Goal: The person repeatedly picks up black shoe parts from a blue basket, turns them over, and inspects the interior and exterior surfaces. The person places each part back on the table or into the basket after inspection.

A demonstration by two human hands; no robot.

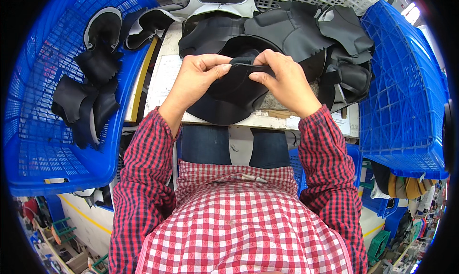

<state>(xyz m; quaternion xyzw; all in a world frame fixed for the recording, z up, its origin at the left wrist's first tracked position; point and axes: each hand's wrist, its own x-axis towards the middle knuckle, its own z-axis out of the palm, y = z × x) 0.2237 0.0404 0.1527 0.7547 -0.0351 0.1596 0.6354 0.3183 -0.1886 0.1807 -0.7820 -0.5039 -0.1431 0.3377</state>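
Cluttered worktable [158, 82] lay beneath; left hand [193, 80] and right hand [287, 80] both pinched a soft, floppy black foam piece [229, 94] by its top edge.

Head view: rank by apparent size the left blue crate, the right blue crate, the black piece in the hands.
1-2. left blue crate and right blue crate: look alike, and fisheye bending makes it unsure.
3. black piece, held by left hand and right hand.

- Table [162, 78]: centre, ahead of the person.
- Pile of cut pieces [306, 30]: on the table's far side.
- Left crate [33, 145]: left of table, holding pieces [91, 92].
- Right crate [406, 106]: right of table.
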